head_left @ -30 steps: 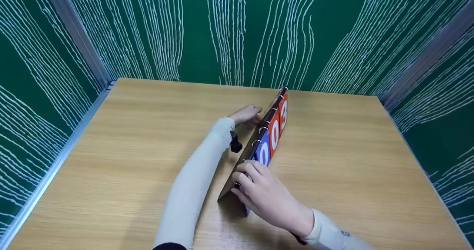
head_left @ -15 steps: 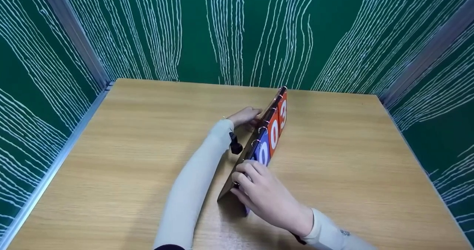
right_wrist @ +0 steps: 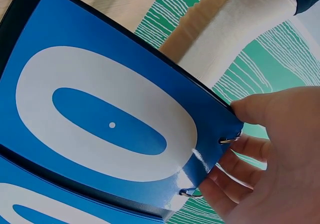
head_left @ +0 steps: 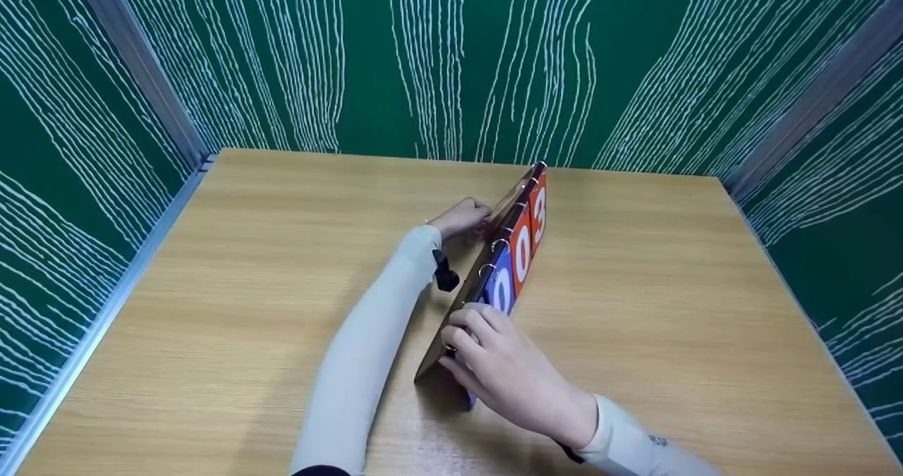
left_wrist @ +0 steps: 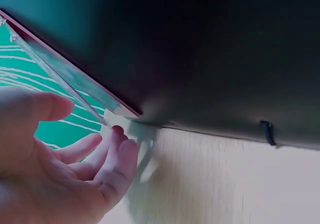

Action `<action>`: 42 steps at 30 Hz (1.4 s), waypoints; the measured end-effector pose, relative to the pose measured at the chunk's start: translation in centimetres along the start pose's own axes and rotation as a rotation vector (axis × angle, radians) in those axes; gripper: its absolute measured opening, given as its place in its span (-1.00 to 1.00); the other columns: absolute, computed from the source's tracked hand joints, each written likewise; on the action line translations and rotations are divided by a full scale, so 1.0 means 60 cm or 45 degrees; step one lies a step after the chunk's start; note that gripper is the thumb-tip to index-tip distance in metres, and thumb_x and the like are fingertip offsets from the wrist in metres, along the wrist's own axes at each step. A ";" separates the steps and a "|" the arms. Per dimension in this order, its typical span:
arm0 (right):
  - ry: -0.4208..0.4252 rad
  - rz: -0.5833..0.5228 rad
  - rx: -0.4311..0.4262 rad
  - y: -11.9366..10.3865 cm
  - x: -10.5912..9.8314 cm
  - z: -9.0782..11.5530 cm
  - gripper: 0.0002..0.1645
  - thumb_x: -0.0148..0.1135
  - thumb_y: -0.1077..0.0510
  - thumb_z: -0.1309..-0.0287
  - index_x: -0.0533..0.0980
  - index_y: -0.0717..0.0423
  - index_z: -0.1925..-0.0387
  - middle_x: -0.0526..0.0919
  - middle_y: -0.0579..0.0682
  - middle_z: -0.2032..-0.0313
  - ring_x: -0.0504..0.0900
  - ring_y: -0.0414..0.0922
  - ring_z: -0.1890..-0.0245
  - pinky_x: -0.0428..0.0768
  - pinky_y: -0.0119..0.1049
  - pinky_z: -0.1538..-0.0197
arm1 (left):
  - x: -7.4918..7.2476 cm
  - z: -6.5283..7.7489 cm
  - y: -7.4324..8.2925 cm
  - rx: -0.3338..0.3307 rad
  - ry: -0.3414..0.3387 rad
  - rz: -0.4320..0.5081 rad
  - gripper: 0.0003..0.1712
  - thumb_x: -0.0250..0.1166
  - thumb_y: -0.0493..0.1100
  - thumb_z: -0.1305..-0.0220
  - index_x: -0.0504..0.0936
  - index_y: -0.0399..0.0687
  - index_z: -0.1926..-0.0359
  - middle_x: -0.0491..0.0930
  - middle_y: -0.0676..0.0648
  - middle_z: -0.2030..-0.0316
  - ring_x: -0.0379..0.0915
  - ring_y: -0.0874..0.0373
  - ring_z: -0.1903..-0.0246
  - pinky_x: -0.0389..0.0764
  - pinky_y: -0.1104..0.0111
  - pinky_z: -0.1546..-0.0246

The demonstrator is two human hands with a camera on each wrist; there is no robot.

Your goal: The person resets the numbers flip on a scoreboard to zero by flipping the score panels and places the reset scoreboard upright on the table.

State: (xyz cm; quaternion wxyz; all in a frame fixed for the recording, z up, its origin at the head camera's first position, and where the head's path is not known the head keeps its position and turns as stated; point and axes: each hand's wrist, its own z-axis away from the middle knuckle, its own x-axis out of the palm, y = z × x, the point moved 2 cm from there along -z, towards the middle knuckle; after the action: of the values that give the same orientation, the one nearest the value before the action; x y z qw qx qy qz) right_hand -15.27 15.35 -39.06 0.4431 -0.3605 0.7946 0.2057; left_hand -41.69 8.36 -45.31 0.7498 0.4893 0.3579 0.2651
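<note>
A tabletop flip scoreboard point(head_left: 520, 254) stands like a tent on the wooden table, with red 0 and 3 cards and a blue 0 card showing in the head view. My right hand point(head_left: 511, 367) grips its near top corner, thumb on one side and fingers by the binder rings; a large blue 0 card point(right_wrist: 185, 101) fills the right wrist view. Behind the board is my left hand point(head_left: 462, 218), partly hidden by it in the head view. In the left wrist view its fingers are loosely bent, thumb apart, fingertips right at a thin cord point(left_wrist: 60, 79) below the dark panel point(left_wrist: 210, 59).
The wooden table point(head_left: 670, 307) extends on both sides of the board. Green walls point(head_left: 374, 60) with white wavy lines enclose the back and sides, with metal posts point(head_left: 148, 60) at the corners. A black wrist device point(head_left: 446, 273) hangs beneath the left cuff.
My left hand has shifted slightly up and left behind the board. The right hand keeps its hold on the near corner, and the scoreboard stays standing in place.
</note>
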 end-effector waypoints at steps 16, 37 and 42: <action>0.011 -0.006 -0.007 -0.001 -0.001 -0.001 -0.74 0.37 0.02 -0.27 0.56 -0.01 0.08 0.59 -0.09 0.06 0.52 -0.10 0.01 0.53 -0.25 -0.13 | -0.017 0.003 -0.008 -0.052 0.098 0.061 -0.55 -0.09 -0.11 -0.58 0.43 -0.31 -0.27 0.57 -0.25 0.00 0.54 0.04 0.26 0.70 0.11 0.04; 0.028 -0.025 -0.011 0.000 0.001 -0.001 -0.73 0.41 0.05 -0.23 0.57 0.01 0.09 0.61 -0.06 0.06 0.54 -0.09 0.00 0.56 -0.23 -0.15 | -0.072 0.017 -0.002 -0.093 0.472 0.424 -0.48 0.10 -0.11 -0.53 0.28 -0.21 -0.38 0.51 -0.14 -0.07 0.46 0.13 0.34 0.54 0.22 0.05; 0.031 -0.029 -0.010 0.000 0.000 -0.001 -0.72 0.42 0.05 -0.22 0.57 0.01 0.09 0.62 -0.06 0.06 0.55 -0.09 -0.01 0.56 -0.23 -0.14 | -0.084 0.023 0.014 0.042 0.559 0.590 -0.48 0.09 -0.15 -0.55 0.26 -0.25 -0.40 0.45 -0.24 -0.28 0.54 -0.04 -0.06 0.58 0.14 -0.19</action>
State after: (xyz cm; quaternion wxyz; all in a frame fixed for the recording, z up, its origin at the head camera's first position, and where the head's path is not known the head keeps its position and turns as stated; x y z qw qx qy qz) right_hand -15.32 15.30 -39.05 0.4342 -0.3737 0.7951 0.1992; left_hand -43.64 4.16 -42.78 0.5663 0.5010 0.3944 0.5223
